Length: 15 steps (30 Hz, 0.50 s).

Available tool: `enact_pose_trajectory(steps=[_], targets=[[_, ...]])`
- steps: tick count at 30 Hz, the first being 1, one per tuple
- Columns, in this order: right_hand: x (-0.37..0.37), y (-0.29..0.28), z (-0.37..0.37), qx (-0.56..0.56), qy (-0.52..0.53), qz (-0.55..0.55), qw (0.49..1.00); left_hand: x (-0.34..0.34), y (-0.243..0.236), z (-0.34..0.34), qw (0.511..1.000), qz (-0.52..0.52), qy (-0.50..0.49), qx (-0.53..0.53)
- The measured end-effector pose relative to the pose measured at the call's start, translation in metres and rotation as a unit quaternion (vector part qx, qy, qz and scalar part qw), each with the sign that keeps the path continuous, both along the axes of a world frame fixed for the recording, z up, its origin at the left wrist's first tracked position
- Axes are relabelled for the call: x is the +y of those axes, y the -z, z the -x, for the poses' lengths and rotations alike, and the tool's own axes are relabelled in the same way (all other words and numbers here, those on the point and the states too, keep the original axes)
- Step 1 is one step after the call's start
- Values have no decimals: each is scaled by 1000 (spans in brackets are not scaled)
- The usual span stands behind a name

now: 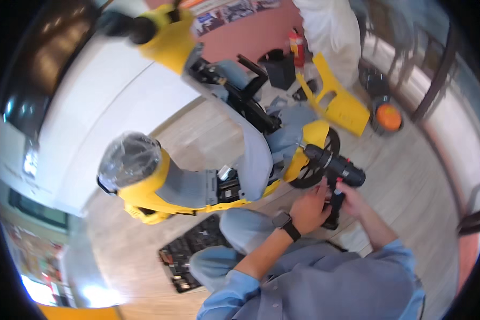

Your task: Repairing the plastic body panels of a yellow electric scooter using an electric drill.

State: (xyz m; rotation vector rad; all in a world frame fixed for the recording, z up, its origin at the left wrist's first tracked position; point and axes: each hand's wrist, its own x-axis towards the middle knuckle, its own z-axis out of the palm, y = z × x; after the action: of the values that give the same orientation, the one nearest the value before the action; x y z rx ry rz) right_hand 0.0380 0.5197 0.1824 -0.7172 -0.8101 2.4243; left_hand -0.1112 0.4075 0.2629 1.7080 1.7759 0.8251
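My right hand (351, 199) is wrapped round the handle of a black cordless drill (333, 166). The drill's tip points left and up, at the yellow and grey front part of an electric scooter (314, 134), beside its black wheel (308, 176). Whether the tip touches the panel is hard to tell in the blur. Beside the drill's handle is my left hand (307, 208), its fingers stretched toward the tool and apart from the thumb. A dark watch sits on that wrist. The scooter's grey footboard area shows an uncovered compartment (229, 189) with dark parts inside.
An open black tool case (189, 253) lies by my knees. Beyond the scooter are a loose yellow panel (341, 109), a black bin (278, 69), a fire extinguisher (297, 47) and a dark container with something orange (388, 117). A white vehicle (98, 96) stands at the left.
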Motion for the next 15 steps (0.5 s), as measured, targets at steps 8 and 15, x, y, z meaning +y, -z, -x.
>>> enact_pose_trajectory(steps=[8,15], targets=[[60,2,-3,-127,-140,-162,969,15,10,106,871,-177,-80,452],[73,27,15,-156,-154,-91,971,43,55,124,797,-138,-170,563]])
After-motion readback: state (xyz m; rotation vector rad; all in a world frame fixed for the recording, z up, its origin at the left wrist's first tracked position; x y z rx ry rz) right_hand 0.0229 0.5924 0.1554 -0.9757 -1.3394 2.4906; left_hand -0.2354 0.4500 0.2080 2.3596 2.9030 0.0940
